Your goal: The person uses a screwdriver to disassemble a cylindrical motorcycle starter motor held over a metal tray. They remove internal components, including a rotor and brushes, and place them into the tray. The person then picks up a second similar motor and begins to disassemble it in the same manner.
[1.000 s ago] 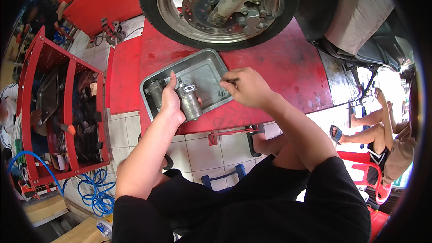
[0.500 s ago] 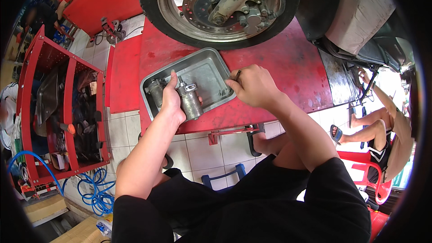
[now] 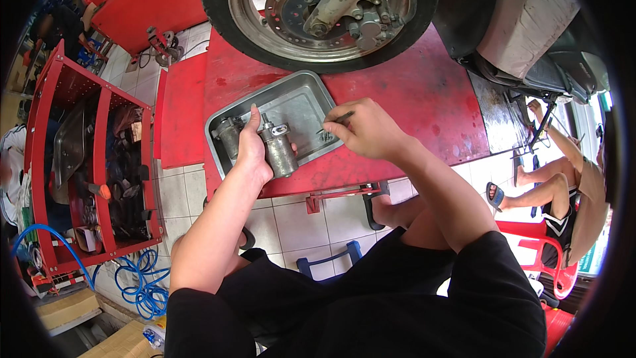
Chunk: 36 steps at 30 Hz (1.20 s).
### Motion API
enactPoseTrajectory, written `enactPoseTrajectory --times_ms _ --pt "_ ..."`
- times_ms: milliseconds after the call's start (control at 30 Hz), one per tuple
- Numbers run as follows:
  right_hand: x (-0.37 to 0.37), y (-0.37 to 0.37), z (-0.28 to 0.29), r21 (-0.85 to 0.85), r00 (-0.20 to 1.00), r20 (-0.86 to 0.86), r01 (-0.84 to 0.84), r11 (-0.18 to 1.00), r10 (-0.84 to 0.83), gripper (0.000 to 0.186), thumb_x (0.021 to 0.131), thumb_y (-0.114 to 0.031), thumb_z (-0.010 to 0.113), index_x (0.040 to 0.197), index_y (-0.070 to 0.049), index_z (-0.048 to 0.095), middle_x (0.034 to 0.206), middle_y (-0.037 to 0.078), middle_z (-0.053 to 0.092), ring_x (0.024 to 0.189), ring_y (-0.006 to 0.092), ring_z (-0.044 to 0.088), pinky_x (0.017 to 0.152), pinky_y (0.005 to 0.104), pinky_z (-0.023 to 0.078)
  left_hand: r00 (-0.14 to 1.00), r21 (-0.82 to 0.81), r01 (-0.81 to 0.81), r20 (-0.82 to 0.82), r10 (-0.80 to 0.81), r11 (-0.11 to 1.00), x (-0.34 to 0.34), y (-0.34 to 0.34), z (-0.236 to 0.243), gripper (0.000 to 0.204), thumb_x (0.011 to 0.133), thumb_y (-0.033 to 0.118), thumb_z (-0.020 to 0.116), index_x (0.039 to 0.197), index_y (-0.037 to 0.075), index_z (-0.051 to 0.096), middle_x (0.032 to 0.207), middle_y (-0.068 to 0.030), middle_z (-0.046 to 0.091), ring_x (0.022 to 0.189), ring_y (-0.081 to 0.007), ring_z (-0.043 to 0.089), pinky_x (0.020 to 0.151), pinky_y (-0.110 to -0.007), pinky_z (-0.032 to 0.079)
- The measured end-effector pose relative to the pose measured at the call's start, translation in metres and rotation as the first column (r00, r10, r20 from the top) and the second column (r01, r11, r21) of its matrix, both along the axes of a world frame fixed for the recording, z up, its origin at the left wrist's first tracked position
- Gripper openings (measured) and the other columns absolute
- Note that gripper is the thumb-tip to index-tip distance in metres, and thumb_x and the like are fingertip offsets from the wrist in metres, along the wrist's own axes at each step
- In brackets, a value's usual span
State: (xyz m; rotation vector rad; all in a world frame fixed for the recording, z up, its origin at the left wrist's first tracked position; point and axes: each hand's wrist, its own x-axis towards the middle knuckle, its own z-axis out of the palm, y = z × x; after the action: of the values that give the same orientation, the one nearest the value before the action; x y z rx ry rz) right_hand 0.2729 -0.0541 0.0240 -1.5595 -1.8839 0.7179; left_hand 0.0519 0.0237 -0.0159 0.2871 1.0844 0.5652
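Observation:
My left hand [image 3: 252,148] is closed around a worn metal starter motor [image 3: 281,154], its shaft end pointing up and away from me. The motor is held over the near side of a grey metal tray [image 3: 217,114]. Inside the tray, left of my hand, lies a second, similar metal cylinder [image 3: 228,132], partly covered by the hand. My right hand [image 3: 372,130] pinches a thin dark rod-like piece [image 3: 345,117] above the tray's right edge; its exact kind is hard to tell. Just below those fingertips several small screws [image 3: 324,136] lie in the tray.
The tray rests on a red lift platform [image 3: 411,99]. A motorcycle front wheel [image 3: 318,59] stands just beyond it. At left is a red shelf cart [image 3: 103,159] beside a coiled blue hose [image 3: 140,285]. Another person [image 3: 576,185] sits at right on a red chair [image 3: 530,245].
My right hand has shifted slightly left, bringing its fingertips over the screws in the tray. The thin dark piece has tilted. My left hand keeps its hold on the starter motor.

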Motion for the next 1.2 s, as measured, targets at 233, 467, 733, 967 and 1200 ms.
enactPoseTrajectory --times_ms 233,467,733,967,1200 --pt "-0.002 0.001 -0.005 -0.059 0.991 0.118 -0.049 0.997 0.056 0.018 0.092 -0.018 0.066 0.092 -0.001 0.071 0.081 0.017 0.069 0.077 0.0382 0.066 0.070 0.0428 0.051 1.000 0.001 -0.013 -0.011 0.013 1.000 -0.002 0.000 0.000 0.069 0.095 0.070 0.044 0.091 0.003 0.059 0.071 -0.0137 0.059 0.063 -0.0316 0.061 0.061 -0.045 0.051" --pt "-0.002 -0.001 0.008 -0.111 0.988 0.154 0.002 0.994 0.016 0.018 0.092 -0.019 0.065 0.091 -0.002 0.071 0.078 0.017 0.069 0.077 0.0388 0.065 0.069 0.0434 0.051 1.000 0.009 0.002 0.001 -0.002 1.000 -0.004 0.001 -0.001 0.068 0.096 0.070 0.043 0.091 0.003 0.059 0.072 -0.0138 0.060 0.064 -0.0317 0.061 0.061 -0.045 0.051" --pt "0.001 -0.002 0.013 -0.098 0.982 0.189 0.050 0.994 -0.031 0.018 0.091 -0.021 0.065 0.091 -0.006 0.074 0.077 0.016 0.070 0.078 0.0379 0.067 0.071 0.0463 0.052 1.000 0.012 0.002 -0.015 -0.001 1.000 -0.002 -0.001 0.001 0.068 0.095 0.070 0.045 0.091 0.003 0.059 0.073 -0.0136 0.060 0.063 -0.0316 0.062 0.061 -0.046 0.052" --pt "0.003 -0.003 0.016 -0.081 0.976 0.212 0.075 0.994 -0.056 0.018 0.090 -0.021 0.065 0.092 -0.006 0.074 0.076 0.016 0.069 0.077 0.0389 0.066 0.071 0.0472 0.052 1.000 0.005 0.001 0.001 -0.001 1.000 -0.003 0.000 -0.001 0.069 0.095 0.070 0.046 0.092 0.003 0.059 0.073 -0.0138 0.060 0.064 -0.0320 0.062 0.061 -0.046 0.052" --pt "0.003 -0.002 0.027 -0.097 0.937 0.330 0.152 0.984 -0.112 0.017 0.089 -0.022 0.066 0.089 -0.006 0.073 0.075 0.017 0.068 0.077 0.0404 0.065 0.070 0.0487 0.051 1.000 0.000 -0.002 0.015 0.002 1.000 -0.005 0.002 -0.002 0.068 0.096 0.069 0.043 0.092 0.003 0.059 0.072 -0.0142 0.060 0.064 -0.0323 0.061 0.062 -0.046 0.051"
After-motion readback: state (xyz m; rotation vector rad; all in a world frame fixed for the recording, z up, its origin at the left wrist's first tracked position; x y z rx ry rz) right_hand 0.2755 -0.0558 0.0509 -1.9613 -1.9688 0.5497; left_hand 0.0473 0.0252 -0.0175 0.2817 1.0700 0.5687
